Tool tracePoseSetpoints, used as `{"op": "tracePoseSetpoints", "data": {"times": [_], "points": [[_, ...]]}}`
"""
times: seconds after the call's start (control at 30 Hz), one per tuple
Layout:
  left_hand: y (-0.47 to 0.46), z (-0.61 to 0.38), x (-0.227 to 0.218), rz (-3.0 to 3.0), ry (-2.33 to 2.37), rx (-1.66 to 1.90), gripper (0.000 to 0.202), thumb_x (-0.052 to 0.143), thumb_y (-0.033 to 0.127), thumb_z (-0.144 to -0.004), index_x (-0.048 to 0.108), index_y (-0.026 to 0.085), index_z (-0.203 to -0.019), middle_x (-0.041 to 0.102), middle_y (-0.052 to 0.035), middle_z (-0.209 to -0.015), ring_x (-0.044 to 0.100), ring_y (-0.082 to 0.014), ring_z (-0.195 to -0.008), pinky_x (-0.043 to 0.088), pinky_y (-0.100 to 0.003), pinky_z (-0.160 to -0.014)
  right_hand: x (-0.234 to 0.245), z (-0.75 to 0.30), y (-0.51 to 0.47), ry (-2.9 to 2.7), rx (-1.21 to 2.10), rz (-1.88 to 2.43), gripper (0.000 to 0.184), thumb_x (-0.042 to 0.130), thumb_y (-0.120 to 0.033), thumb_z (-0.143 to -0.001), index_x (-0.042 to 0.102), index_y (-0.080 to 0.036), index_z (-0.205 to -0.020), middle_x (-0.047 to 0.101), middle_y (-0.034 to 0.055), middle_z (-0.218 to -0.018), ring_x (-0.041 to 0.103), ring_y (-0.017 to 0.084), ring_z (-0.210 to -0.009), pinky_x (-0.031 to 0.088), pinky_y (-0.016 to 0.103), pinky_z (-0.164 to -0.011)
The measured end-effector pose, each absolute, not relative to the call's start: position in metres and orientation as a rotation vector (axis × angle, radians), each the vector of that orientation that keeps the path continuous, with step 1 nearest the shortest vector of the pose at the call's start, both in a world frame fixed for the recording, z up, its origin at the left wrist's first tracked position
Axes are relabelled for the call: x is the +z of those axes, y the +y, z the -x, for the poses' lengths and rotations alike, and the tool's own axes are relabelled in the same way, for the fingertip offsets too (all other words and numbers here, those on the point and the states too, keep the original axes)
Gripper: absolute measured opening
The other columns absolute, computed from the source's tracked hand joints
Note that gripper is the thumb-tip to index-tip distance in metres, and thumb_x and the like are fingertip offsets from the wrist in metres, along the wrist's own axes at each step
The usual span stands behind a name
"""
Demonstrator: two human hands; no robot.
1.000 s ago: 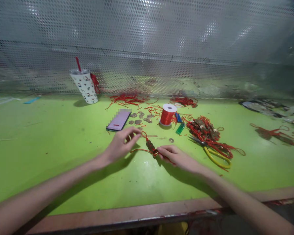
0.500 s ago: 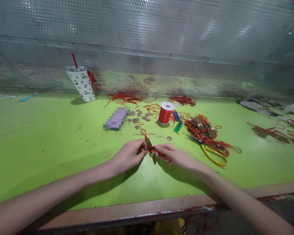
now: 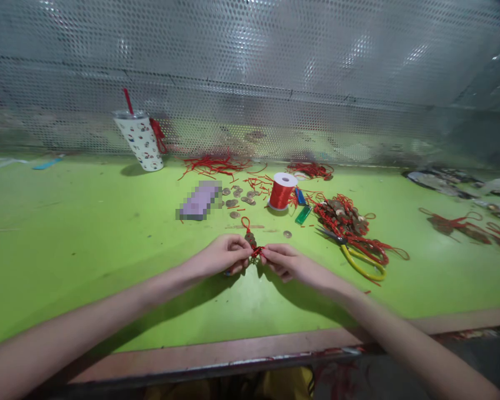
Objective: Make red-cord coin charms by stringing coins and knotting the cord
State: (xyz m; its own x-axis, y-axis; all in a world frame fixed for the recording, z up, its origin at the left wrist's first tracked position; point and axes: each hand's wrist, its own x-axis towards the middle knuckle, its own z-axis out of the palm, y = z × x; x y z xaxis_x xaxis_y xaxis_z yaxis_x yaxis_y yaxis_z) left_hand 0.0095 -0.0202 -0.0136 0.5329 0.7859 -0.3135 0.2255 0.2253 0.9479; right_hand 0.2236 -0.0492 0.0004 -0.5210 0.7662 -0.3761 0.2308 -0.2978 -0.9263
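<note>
A small red-cord ornament with brass coins (image 3: 250, 240) lies on the green table between my two hands. My left hand (image 3: 223, 255) pinches its near end from the left, fingers curled. Facing it, my right hand (image 3: 284, 261) pinches the red cord from the right. The fingertips of both hands almost meet at the knot. The ornament's red loop (image 3: 245, 223) points away from me on the table.
Behind my hands lie loose coins (image 3: 236, 202), a red thread spool (image 3: 281, 191), a phone (image 3: 199, 200), blue and green lighters (image 3: 303, 206) and a patterned cup with a straw (image 3: 140, 139). To the right are yellow-handled scissors (image 3: 360, 265) and a heap of finished ornaments (image 3: 345, 218). A perforated metal wall (image 3: 250, 78) closes the back.
My left hand came back from near the phone and closed on the ornament's near end. Both hands drew together around the knot.
</note>
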Motion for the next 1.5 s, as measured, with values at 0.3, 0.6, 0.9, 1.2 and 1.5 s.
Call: {"op": "tracePoseSetpoints", "data": {"times": [0.3, 0.6, 0.9, 1.2, 1.5], "points": [[-0.02, -0.007, 0.003, -1.737, 1.031, 0.687, 0.024, 0.069, 0.041, -0.084, 0.067, 0.017, -0.087, 0.061, -0.0015, -0.07, 0.052, -0.0127, -0.059, 0.037, -0.025, -0.052, -0.002, -0.226, -0.044, -1.508, 1.927, 1.196, 0.034, 0.055, -0.051, -0.095, 0.048, -0.021, -0.082, 0.028, -0.0067, -0.063, 0.021, 0.01, -0.055, 0.015, 0.028, -0.053], [-0.017, -0.011, -0.001, -1.742, 1.017, 0.754, 0.025, 0.061, 0.042, -0.091, 0.057, 0.018, -0.087, 0.055, 0.0029, -0.065, 0.046, -0.0101, -0.051, 0.033, -0.023, -0.048, 0.0, -0.216, -0.053, -1.538, 1.774, 1.244, 0.044, 0.047, -0.059, -0.098, 0.038, -0.022, -0.076, 0.03, -0.0051, -0.067, 0.025, 0.011, -0.059, 0.02, 0.029, -0.054], [-0.017, -0.017, -0.002, -1.377, 1.03, 0.776, 0.029, 0.064, 0.045, -0.09, 0.051, 0.019, -0.087, 0.047, 0.0072, -0.054, 0.038, -0.0071, -0.044, 0.024, -0.019, -0.044, -0.002, -0.213, -0.054, -1.624, 1.78, 1.071, 0.046, 0.052, -0.06, -0.096, 0.042, -0.021, -0.074, 0.032, -0.0059, -0.064, 0.027, 0.009, -0.054, 0.02, 0.029, -0.051], [-0.023, -0.023, -0.001, -1.204, 0.967, 0.85, 0.03, 0.066, 0.043, -0.089, 0.051, 0.018, -0.086, 0.048, 0.0063, -0.059, 0.037, -0.0053, -0.045, 0.022, -0.018, -0.045, -0.011, -0.212, -0.049, -1.587, 1.875, 1.084, 0.039, 0.055, -0.056, -0.094, 0.058, -0.018, -0.089, 0.048, -0.0036, -0.063, 0.03, 0.007, -0.045, 0.018, 0.028, -0.045], [-0.02, -0.021, -0.006, -1.271, 1.039, 0.85, 0.028, 0.069, 0.041, -0.087, 0.053, 0.018, -0.087, 0.044, 0.0076, -0.055, 0.037, -0.0063, -0.046, 0.025, -0.017, -0.046, 0.0, -0.218, -0.047, -1.532, 1.982, 1.025, 0.022, 0.057, -0.04, -0.092, 0.053, -0.018, -0.089, 0.04, -0.0049, -0.064, 0.025, 0.008, -0.052, 0.014, 0.03, -0.052]]}}
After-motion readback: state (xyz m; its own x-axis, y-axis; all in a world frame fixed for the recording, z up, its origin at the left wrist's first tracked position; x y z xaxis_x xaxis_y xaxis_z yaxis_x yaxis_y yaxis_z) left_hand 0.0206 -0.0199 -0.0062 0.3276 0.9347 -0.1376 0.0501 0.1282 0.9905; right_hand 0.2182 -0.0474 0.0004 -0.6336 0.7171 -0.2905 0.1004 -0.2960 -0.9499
